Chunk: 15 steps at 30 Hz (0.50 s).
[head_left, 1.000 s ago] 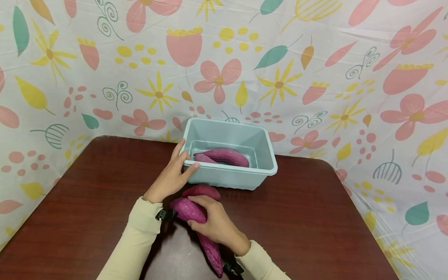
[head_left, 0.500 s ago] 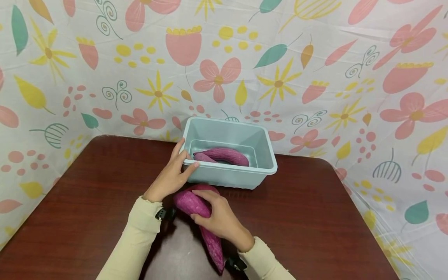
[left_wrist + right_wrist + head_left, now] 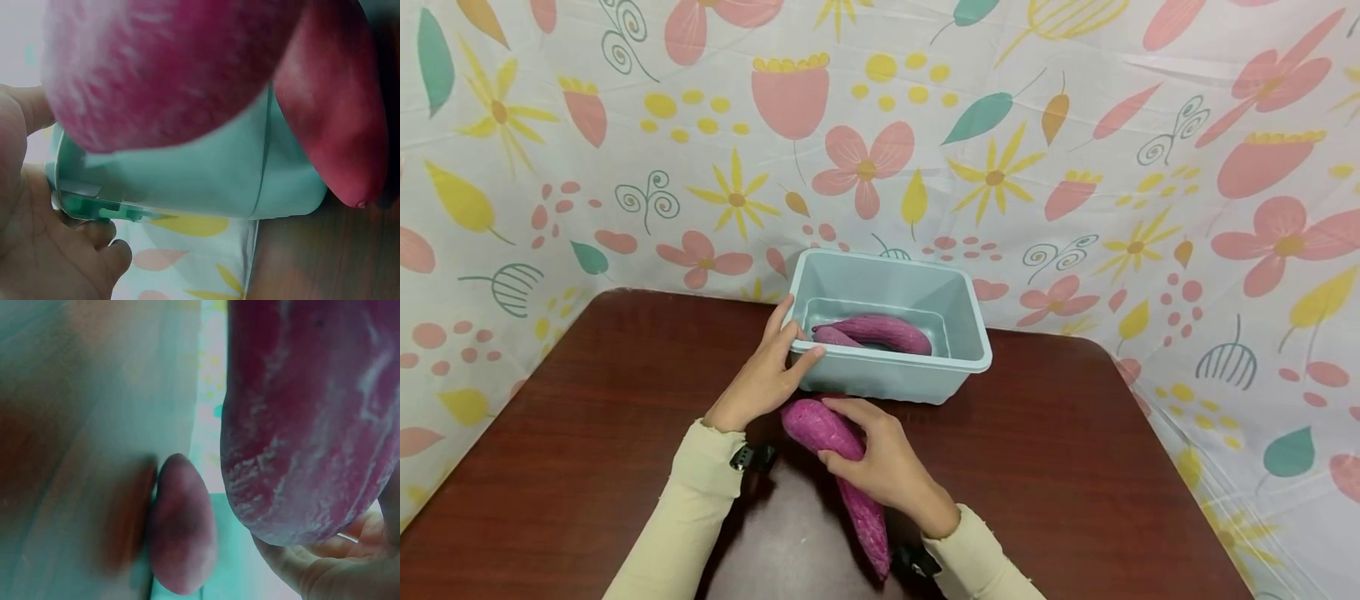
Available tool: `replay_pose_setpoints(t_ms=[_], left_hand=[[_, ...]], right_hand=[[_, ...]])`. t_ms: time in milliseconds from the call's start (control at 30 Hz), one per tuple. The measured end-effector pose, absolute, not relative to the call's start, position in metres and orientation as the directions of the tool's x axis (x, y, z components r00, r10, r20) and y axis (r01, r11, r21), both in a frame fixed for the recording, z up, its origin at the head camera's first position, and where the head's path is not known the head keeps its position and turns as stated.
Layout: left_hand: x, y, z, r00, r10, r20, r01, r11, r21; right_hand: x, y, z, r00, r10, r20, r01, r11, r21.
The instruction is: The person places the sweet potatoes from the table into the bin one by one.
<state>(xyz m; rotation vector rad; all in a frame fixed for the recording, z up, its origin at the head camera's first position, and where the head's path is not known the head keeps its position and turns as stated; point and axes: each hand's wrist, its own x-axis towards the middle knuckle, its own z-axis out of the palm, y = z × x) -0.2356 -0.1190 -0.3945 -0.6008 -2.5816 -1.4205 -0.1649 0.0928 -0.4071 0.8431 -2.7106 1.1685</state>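
Observation:
In the head view the right hand grips a long purple sweet potato around its thicker upper part, in front of the bin. The left hand holds the near left corner of a pale blue bin, thumb on the rim. Two purple sweet potatoes lie inside the bin. A redder sweet potato lies on the table against the bin in the left wrist view, also seen in the right wrist view; the held one mostly hides it in the head view.
The dark brown table carries the bin near its back edge. A floral cloth hangs behind and at both sides. A glossy patch of light lies on the table between the forearms.
The right hand and its sweet potato have moved slightly right and up, now covering the redder one in the head view. The left hand has stayed on the bin's corner.

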Motion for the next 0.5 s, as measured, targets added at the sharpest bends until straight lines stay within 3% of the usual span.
replay_pose_setpoints(t_ms=[500], left_hand=[[-0.236,-0.12,-0.394,-0.913,0.283,0.295,0.4,0.471,0.786]], right_hand=[[-0.162,0.104,-0.391,-0.821,-0.443,0.361,-0.564,0.532,-0.631]])
